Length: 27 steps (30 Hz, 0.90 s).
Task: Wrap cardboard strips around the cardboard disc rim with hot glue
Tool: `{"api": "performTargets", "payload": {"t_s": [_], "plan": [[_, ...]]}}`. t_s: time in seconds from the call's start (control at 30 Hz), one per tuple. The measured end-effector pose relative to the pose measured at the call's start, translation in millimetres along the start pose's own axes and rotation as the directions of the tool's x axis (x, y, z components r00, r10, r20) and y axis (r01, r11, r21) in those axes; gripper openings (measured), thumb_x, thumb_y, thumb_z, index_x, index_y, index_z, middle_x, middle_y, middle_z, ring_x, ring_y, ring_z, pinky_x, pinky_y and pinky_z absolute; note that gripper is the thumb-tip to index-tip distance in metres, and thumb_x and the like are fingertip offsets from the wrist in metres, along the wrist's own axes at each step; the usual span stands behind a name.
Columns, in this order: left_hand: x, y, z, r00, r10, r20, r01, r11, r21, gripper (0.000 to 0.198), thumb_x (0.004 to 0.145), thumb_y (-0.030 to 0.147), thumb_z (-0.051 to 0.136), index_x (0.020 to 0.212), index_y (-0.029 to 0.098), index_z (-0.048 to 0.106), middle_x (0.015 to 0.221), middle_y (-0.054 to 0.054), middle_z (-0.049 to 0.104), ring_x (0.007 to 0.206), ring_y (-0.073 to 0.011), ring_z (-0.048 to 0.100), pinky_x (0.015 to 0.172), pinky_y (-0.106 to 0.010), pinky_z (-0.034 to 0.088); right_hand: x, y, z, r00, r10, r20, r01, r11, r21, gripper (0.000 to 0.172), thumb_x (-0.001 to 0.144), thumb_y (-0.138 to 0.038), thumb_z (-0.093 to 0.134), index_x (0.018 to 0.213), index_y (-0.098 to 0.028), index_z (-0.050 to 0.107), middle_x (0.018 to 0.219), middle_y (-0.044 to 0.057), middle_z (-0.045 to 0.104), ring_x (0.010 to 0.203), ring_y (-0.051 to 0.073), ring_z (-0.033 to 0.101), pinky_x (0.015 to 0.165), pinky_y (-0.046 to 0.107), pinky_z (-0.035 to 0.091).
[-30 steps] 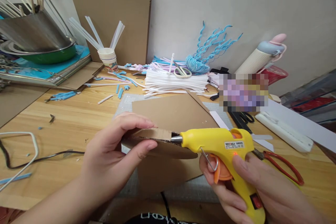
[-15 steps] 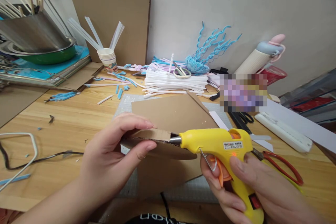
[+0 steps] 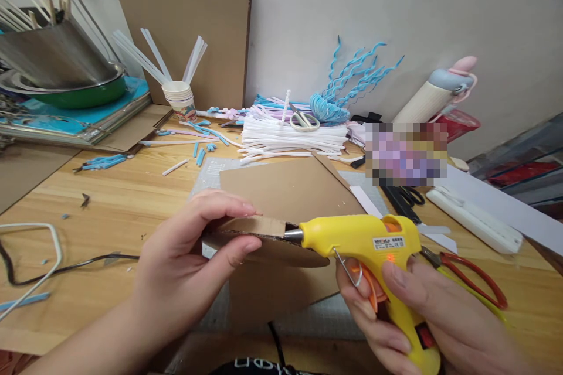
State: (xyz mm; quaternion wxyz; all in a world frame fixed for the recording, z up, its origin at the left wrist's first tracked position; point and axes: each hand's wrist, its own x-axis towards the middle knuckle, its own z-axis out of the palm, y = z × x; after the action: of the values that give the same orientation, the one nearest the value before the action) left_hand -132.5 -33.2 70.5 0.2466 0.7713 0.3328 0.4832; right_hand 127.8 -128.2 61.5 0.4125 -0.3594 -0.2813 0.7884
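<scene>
My left hand pinches a piece of brown cardboard with a curved lower edge, thumb in front and fingers above. A narrow cardboard strip stands along its edge. In my right hand is a yellow hot glue gun, its small light lit orange, with my fingers around the handle and at the orange trigger. The metal nozzle touches, or nearly touches, the end of the strip where it meets the cardboard. Any glue there is too small to make out.
A cardboard sheet lies on a grey cutting mat. Behind are white pipe cleaners, small scissors and paper cups holding glue sticks. Red-handled scissors and a white power strip lie at right; cables at left.
The orange trigger looks pressed further in, with my right fingers drawn slightly closer to the handle. Nozzle and cardboard hold almost the same position.
</scene>
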Motion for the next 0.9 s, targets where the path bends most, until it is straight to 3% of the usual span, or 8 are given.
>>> {"api": "performTargets", "payload": {"t_s": [0.27, 0.6, 0.9], "plan": [[4.4, -3.8, -4.7, 0.978, 0.160, 0.134, -0.159, 0.987, -0.015, 0.032, 0.090, 0.003, 0.062, 0.110, 0.028, 0.068, 0.105, 0.002, 0.067, 0.098, -0.0110, 0.066, 0.085, -0.024, 0.054, -0.2, 1.7, -2.9, 1.000, 0.011, -0.006, -0.011, 1.000, 0.020, 0.035, 0.091, -0.058, 0.064, 0.089, -0.025, 0.075, 0.065, -0.003, 0.051, 0.042, 0.004, 0.038, 0.039, 0.015, 0.038], [5.9, 0.1, -4.3, 0.977, 0.153, 0.149, -0.159, 0.987, 0.028, 0.028, 0.093, 0.003, 0.060, 0.109, 0.026, 0.067, 0.105, 0.003, 0.066, 0.100, -0.0088, 0.065, 0.089, -0.020, 0.052, -0.3, 0.0, -2.4, 1.000, -0.008, -0.012, 0.009, 0.999, 0.050, 0.030, 0.090, -0.054, 0.067, 0.089, -0.026, 0.077, 0.072, -0.002, 0.053, 0.044, 0.004, 0.038, 0.039, 0.014, 0.039], [6.2, -0.2, -3.5, 0.978, 0.154, 0.143, -0.160, 0.987, 0.032, 0.029, 0.092, 0.004, 0.061, 0.109, 0.027, 0.067, 0.103, 0.003, 0.067, 0.098, -0.0096, 0.065, 0.087, -0.021, 0.053, -2.7, -1.9, -2.0, 1.000, 0.030, -0.007, -0.030, 0.999, 0.015, 0.034, 0.092, -0.058, 0.063, 0.089, -0.027, 0.076, 0.065, -0.003, 0.049, 0.042, 0.004, 0.038, 0.039, 0.014, 0.037]]}}
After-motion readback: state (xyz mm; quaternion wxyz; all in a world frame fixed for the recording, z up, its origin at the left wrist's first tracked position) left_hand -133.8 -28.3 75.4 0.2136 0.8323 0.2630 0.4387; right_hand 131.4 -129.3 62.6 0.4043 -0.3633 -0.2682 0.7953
